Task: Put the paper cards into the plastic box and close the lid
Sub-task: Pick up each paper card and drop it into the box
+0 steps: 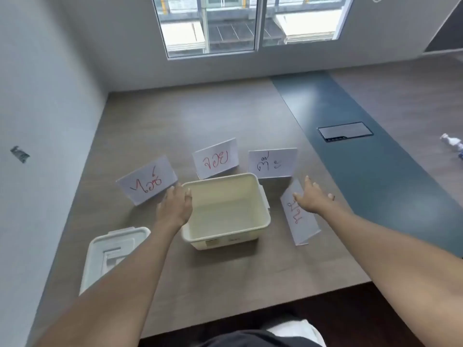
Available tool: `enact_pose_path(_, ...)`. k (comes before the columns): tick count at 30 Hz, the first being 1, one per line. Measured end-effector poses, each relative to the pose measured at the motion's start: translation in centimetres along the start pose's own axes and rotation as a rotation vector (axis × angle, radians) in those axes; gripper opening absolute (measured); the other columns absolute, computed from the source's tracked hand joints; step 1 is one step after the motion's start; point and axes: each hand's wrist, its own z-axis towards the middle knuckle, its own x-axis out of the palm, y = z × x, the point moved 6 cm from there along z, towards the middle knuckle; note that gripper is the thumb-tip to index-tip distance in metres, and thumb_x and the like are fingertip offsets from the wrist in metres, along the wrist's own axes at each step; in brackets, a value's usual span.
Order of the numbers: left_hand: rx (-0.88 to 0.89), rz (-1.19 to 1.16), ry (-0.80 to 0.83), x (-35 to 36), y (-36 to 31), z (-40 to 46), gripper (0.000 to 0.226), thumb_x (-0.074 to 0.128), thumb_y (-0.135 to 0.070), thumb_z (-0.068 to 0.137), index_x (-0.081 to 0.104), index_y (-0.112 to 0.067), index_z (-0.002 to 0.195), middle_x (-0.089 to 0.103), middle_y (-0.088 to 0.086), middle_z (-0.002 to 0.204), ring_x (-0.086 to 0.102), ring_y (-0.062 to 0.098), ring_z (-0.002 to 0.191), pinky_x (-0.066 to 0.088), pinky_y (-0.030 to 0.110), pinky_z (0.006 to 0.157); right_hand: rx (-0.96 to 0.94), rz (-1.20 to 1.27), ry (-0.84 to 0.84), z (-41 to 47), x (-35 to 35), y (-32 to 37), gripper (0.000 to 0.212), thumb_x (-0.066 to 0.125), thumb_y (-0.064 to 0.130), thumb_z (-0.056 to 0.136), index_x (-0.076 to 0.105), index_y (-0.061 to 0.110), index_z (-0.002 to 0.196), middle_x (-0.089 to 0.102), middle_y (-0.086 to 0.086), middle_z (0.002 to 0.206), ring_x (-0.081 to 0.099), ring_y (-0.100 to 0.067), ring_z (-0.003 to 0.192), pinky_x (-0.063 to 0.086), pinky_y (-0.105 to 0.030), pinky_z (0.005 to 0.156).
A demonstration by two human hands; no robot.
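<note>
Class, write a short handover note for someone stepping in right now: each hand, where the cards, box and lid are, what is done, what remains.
Left hand: open, holding nothing, at the box's left rim near the left card.
Right hand: open, holding nothing, over the right card.
Plastic box: open and empty, mid-table.
Lid: off, on the table to the box's left.
Two more folded cards stand behind the box: middle card and next card.
Done: lid removed.
Left: all four cards into the box, then close the lid.
</note>
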Motion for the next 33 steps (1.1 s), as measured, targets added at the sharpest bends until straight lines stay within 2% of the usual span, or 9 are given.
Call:
enact_pose_path(3,-0.034,-0.207,0.033,1.4,1.0,-0.1,0.054,0.021,-0.033,0.105,0.021,-0.013,0.155,0.029,0.016,0.156,0.033,0.034,0.141,0.027,0.047,0.114,-0.001,0.084,0.047,0.2,1.7,-0.9,0.07,0.037,0.025,0.102,-0.004,0.018,0.158,0.035,-0.017,0.155,0.039,-0.038,0.14,0.029,-0.053,0.114)
enact_pose_path(8,0.01,-0.356,-0.004,2.5,1.7,-0.7,0.054,0.023,-0.016,0.105,0.016,-0.014,0.158,0.029,0.015,0.159,0.027,0.029,0.145,0.022,0.04,0.119,-0.032,0.197,0.069,0.3,4.2,-2.2,0.071,0.037,0.009,0.098,0.001,0.025,0.157,0.044,-0.026,0.145,0.05,-0.043,0.127,0.041,-0.055,0.106)
enact_pose_path(11,0.013,-0.441,-0.026,3.2,2.2,-1.3,0.054,0.023,-0.018,0.106,0.014,-0.021,0.158,0.022,0.003,0.164,0.022,0.02,0.149,0.017,0.031,0.118,-0.053,0.276,0.023,-0.1,4.0,-1.5,0.063,0.039,0.0,0.097,0.016,0.016,0.154,0.048,-0.028,0.138,0.053,-0.045,0.12,0.047,-0.051,0.1)
enact_pose_path(13,0.01,-0.487,-0.045,3.4,2.2,-1.3,0.053,0.022,-0.021,0.106,0.014,-0.024,0.158,0.02,-0.001,0.164,0.021,0.017,0.15,0.015,0.025,0.116,-0.067,0.318,-0.001,-0.1,4.1,-1.0,0.053,0.041,-0.006,0.094,0.031,0.011,0.144,0.052,-0.028,0.131,0.056,-0.045,0.115,0.052,-0.051,0.094)
enact_pose_path(18,0.011,-0.552,-0.054,3.6,2.0,-1.2,0.051,0.022,-0.025,0.107,0.016,-0.027,0.158,0.019,-0.006,0.164,0.018,0.012,0.15,0.013,0.023,0.116,-0.189,0.272,-0.078,0.6,3.6,0.7,0.054,0.049,-0.002,0.087,0.039,0.012,0.138,0.06,-0.023,0.126,0.058,-0.044,0.116,0.05,-0.055,0.096)
enact_pose_path(22,0.006,-0.614,-0.064,3.5,1.7,-1.1,0.05,0.025,-0.025,0.107,0.022,-0.027,0.157,0.022,-0.008,0.163,0.019,0.01,0.15,0.015,0.03,0.122,-0.298,0.167,-0.2,0.0,0.0,3.7,0.048,0.047,-0.002,0.089,0.045,0.009,0.136,0.063,-0.025,0.12,0.058,-0.046,0.11,0.048,-0.048,0.089)
enact_pose_path(27,-0.022,-0.67,-0.031,3.6,1.8,-0.8,0.054,0.026,-0.018,0.104,0.023,-0.026,0.157,0.022,-0.008,0.163,0.019,0.009,0.149,0.014,0.028,0.121,-0.448,0.147,-0.305,-0.4,-3.7,7.7,0.036,0.047,0.005,0.092,0.051,0.012,0.127,0.069,-0.023,0.11,0.063,-0.045,0.098,0.048,-0.045,0.078)
enact_pose_path(31,-0.023,-0.685,-0.024,3.7,1.6,-0.9,0.053,0.024,-0.019,0.105,0.021,-0.026,0.157,0.02,-0.009,0.164,0.017,0.007,0.15,0.012,0.027,0.122,-0.535,0.209,-0.382,-1.4,-6.2,11.7,0.04,0.046,0.007,0.089,0.049,0.016,0.128,0.069,-0.02,0.113,0.063,-0.047,0.096,0.055,-0.055,0.077)
enact_pose_path(33,-0.022,-0.705,-0.02,3.9,1.6,-0.8,0.052,0.023,-0.022,0.105,0.021,-0.028,0.157,0.02,-0.012,0.163,0.018,0.005,0.149,0.013,0.03,0.123,-0.574,0.266,-0.415,-2.1,-7.2,13.5,0.039,0.043,0.006,0.09,0.05,0.015,0.128,0.068,-0.017,0.115,0.063,-0.043,0.1,0.055,-0.054,0.077)
